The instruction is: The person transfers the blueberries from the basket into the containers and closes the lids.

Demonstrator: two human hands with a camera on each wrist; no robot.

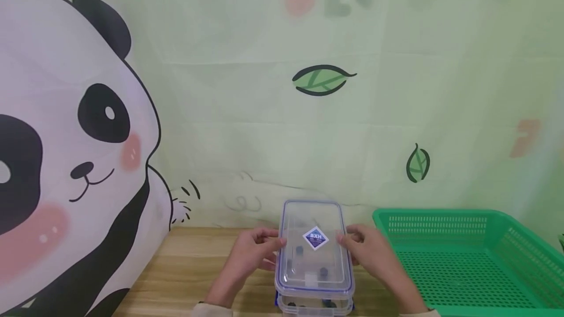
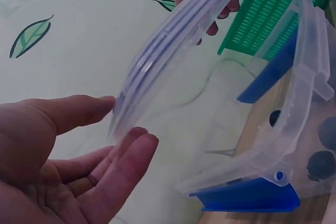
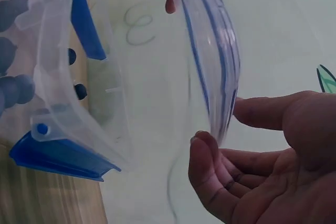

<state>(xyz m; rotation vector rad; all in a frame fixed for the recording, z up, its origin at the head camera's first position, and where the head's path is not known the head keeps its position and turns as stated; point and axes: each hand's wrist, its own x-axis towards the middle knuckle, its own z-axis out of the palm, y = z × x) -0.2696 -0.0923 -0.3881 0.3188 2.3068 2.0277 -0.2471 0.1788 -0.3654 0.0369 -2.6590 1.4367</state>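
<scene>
A clear plastic lid (image 1: 310, 214) with a blue seal and a diamond-shaped label (image 1: 316, 237) is held over a clear food container (image 1: 315, 311). My left hand (image 1: 251, 253) pinches the lid's left edge between thumb and fingers. On the opposite edge, my right hand (image 1: 372, 253) pinches it the same way. Both wrist views show a gap between lid and container rim (image 2: 302, 93). Blue side latches (image 2: 247, 195) hang open on the container. Inside lie several small dark round pieces (image 2: 321, 165), seen through its translucent wall.
A green perforated basket (image 1: 454, 263) stands to the right of the container. The wooden tabletop (image 1: 194, 263) extends to the left. Behind it hangs a pale green cloth (image 1: 246, 111) printed with a panda (image 1: 128, 199) and leaves.
</scene>
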